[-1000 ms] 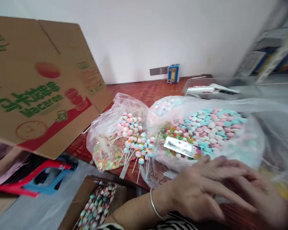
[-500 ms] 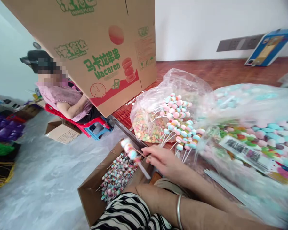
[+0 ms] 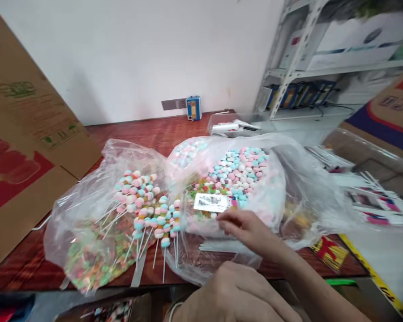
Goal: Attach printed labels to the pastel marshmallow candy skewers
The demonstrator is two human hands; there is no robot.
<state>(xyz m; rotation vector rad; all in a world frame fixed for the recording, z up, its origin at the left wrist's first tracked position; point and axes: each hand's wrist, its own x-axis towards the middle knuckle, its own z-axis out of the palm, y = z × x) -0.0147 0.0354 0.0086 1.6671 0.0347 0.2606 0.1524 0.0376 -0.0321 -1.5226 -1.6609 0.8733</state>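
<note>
My right hand (image 3: 246,227) reaches over the table edge to the big clear bag of pastel candies (image 3: 245,172). Its fingers are pinched together against the plastic just below the bag's white barcode label (image 3: 211,202). Loose white sticks (image 3: 221,246) lie under that hand. My left hand (image 3: 237,293) sits low at the bottom of the view, back turned up, its fingers hidden. A pile of finished candy skewers (image 3: 144,208) rests on a second bag holding small multicoloured candies (image 3: 94,255).
A large cardboard carton (image 3: 23,147) stands at the left on the red-brown table (image 3: 147,132). A clear tray (image 3: 237,127) sits at the back, metal shelving (image 3: 298,58) at the right. A box of skewers (image 3: 116,311) shows below the table edge.
The view swung from the floor box back up to the table. My left hand no longer shows the skewer it held over the box. My right hand has come forward to the candy bag.
</note>
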